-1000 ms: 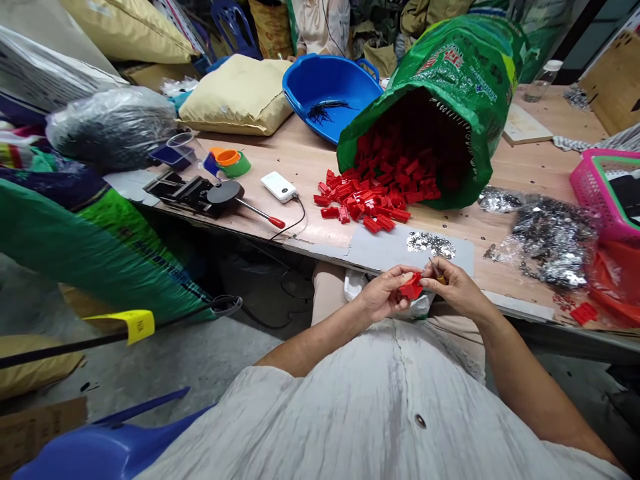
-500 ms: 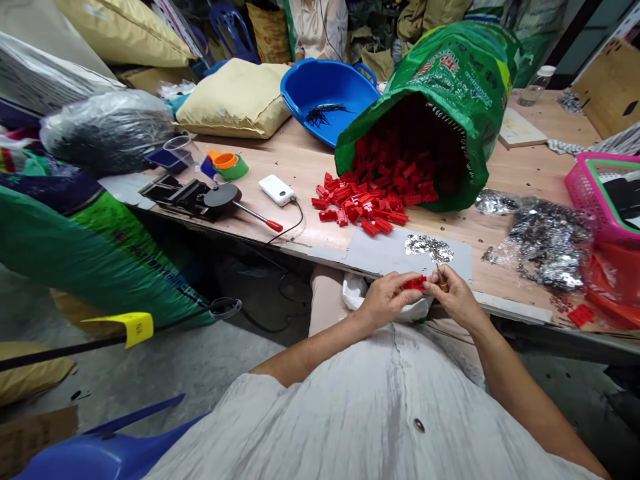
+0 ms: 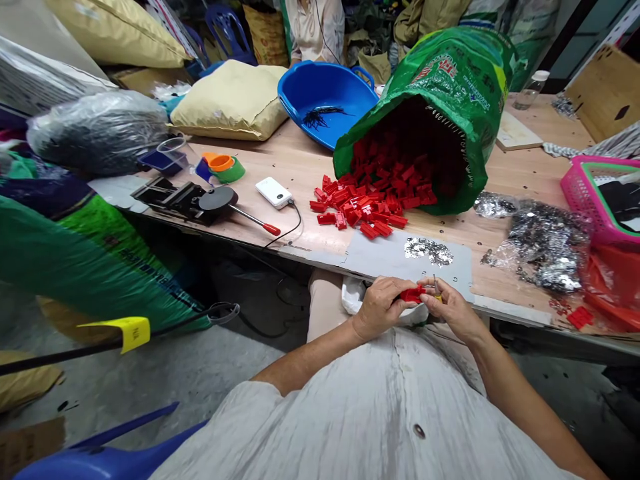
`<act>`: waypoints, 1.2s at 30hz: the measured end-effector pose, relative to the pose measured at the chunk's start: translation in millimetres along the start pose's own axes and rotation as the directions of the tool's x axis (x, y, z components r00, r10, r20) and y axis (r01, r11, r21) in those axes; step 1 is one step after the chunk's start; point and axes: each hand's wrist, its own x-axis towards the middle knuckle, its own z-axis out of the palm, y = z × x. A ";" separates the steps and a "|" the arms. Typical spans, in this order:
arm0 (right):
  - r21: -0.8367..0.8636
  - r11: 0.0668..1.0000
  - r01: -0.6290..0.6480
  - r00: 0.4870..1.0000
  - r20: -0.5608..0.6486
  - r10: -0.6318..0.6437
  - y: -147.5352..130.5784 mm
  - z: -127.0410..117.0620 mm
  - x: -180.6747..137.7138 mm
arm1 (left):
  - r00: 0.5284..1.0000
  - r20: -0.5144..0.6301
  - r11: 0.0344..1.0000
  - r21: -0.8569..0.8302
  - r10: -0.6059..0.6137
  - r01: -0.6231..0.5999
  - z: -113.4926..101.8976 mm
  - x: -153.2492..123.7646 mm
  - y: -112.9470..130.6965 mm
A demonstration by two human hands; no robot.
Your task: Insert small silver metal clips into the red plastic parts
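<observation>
My left hand (image 3: 381, 307) is closed on a small red plastic part (image 3: 413, 293), just over the front edge of the table. Beside it, my right hand (image 3: 454, 312) grips a small yellow-handled tool (image 3: 437, 293) with a thin metal tip pointing up; the fingers hide most of it. My right fingertips are close against the red part. Beyond both hands, small shiny metal pieces (image 3: 429, 251) lie on a grey sheet (image 3: 370, 255). Many similar red parts (image 3: 367, 207) spill out of a green sack (image 3: 483, 113) lying on its side.
A blue basin (image 3: 295, 100) with black strips stands at the back. To the left are a white power bank (image 3: 275, 192) with a cable and a black lever device (image 3: 200, 200). At right lie a plastic bag of metal pieces (image 3: 550, 243) and a pink basket (image 3: 575, 187). A person (image 3: 317, 30) sits opposite.
The tool in my right hand has come closer to the red part and stands more upright. Both hands have dropped slightly in view. The camera has shifted a little.
</observation>
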 end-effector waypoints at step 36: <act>-0.853 0.522 -0.008 0.866 -0.267 -0.422 -11.4 -44.6 64.8 | 0.860 0.015 0.686 -0.595 -0.511 0.418 -1.9 -8.1 -26.7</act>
